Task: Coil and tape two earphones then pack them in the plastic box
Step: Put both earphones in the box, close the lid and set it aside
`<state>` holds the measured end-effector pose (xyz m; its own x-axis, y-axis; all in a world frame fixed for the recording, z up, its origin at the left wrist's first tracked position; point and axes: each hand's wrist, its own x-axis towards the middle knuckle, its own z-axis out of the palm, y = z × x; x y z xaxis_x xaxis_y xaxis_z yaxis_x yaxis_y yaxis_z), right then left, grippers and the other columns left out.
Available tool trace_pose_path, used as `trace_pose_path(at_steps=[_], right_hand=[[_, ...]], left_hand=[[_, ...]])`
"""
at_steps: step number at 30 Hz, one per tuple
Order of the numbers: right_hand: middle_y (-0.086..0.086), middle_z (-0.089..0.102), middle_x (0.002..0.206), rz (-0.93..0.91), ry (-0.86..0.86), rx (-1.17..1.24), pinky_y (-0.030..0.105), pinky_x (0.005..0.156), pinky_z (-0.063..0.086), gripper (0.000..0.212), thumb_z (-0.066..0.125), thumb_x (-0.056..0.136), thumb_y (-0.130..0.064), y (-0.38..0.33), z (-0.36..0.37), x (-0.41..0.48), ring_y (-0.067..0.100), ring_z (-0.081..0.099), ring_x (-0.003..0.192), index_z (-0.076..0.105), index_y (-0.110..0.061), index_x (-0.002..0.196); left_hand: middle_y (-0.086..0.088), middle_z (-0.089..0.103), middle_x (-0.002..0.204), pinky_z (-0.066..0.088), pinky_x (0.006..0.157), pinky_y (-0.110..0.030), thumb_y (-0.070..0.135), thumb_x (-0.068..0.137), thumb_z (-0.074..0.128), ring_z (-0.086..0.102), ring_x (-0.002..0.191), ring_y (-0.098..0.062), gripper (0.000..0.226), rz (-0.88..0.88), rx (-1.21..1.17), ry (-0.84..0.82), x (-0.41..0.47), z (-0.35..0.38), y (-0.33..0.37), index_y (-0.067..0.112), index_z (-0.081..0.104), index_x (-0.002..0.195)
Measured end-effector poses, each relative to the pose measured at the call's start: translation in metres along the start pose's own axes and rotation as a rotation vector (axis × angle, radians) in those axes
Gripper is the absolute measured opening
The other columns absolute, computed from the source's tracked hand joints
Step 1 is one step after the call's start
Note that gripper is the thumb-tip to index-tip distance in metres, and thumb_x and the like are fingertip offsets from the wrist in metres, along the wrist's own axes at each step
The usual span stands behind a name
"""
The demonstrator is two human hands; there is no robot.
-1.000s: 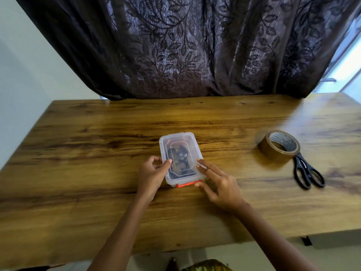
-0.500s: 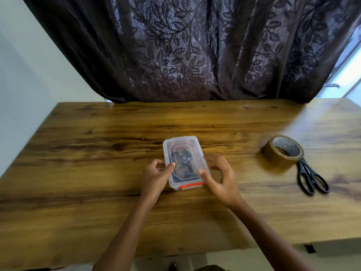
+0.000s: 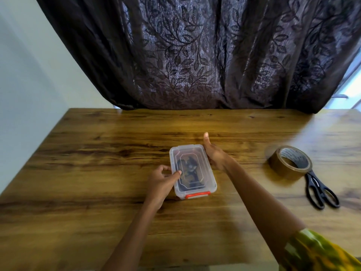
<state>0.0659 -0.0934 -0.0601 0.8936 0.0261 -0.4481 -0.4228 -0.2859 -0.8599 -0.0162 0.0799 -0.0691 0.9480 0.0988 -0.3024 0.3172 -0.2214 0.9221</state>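
A clear plastic box [image 3: 210, 180] with its lid on and a red clasp at the near end lies on the wooden table [image 3: 97, 153]. Dark coiled earphones [image 3: 188, 171] show through the lid. My left hand [image 3: 162, 182] grips the box's left side, thumb on the lid. My right hand [image 3: 214, 154] rests against the box's far right corner, fingers hidden, thumb pointing up.
A roll of brown tape [image 3: 289, 164] stands at the right, with black scissors [image 3: 319, 189] just in front of it. A dark patterned curtain [image 3: 195, 55] hangs behind the table's far edge. A pale wall is at the left.
My right hand has moved from the box's near right corner up to its far right corner. The left hand keeps its hold. The camera has tilted.
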Motion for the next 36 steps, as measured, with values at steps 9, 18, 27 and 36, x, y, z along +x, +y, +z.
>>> trace_pose_path(at_steps=[9, 18, 27, 36], right_hand=[[0.016, 0.061, 0.117, -0.176, 0.127, 0.247, 0.039, 0.090, 0.052, 0.029, 0.048, 0.094, -0.010, 0.003, 0.016, 0.005, 0.028, 0.059, 0.102, 0.057, -0.004, 0.121], [0.005, 0.060, 0.109, -0.317, 0.137, -0.011, 0.034, 0.088, 0.052, 0.026, 0.038, 0.097, -0.006, 0.002, 0.018, 0.005, 0.019, 0.058, 0.101, 0.061, -0.011, 0.109], [0.001, 0.061, 0.096, -0.355, 0.148, -0.029, 0.022, 0.073, 0.053, 0.023, 0.038, 0.097, -0.006, 0.003, 0.019, 0.004, 0.013, 0.059, 0.087, 0.060, -0.010, 0.102], [0.012, 0.066, 0.101, -0.265, 0.315, 0.176, 0.045, 0.078, 0.056, 0.027, 0.040, 0.098, -0.027, 0.041, 0.023, -0.048, 0.027, 0.065, 0.089, 0.061, -0.013, 0.108]], left_hand=[[-0.005, 0.068, 0.094, 0.048, 0.051, -0.018, 0.028, 0.083, 0.066, 0.067, 0.075, -0.010, 0.031, -0.004, 0.002, 0.013, 0.002, 0.002, -0.002, 0.013, 0.056, 0.108], [-0.005, 0.067, 0.098, 0.049, 0.055, -0.021, 0.028, 0.083, 0.066, 0.066, 0.079, -0.012, 0.034, 0.000, 0.029, 0.017, -0.001, 0.002, -0.001, 0.012, 0.055, 0.110], [-0.005, 0.066, 0.100, 0.045, 0.050, -0.015, 0.027, 0.084, 0.064, 0.064, 0.077, -0.009, 0.033, -0.006, 0.045, 0.019, -0.003, 0.002, 0.002, 0.012, 0.055, 0.112], [-0.001, 0.065, 0.092, 0.040, 0.041, -0.008, 0.028, 0.085, 0.063, 0.061, 0.070, -0.005, 0.027, 0.022, 0.063, 0.044, -0.009, 0.004, 0.004, 0.011, 0.056, 0.104]])
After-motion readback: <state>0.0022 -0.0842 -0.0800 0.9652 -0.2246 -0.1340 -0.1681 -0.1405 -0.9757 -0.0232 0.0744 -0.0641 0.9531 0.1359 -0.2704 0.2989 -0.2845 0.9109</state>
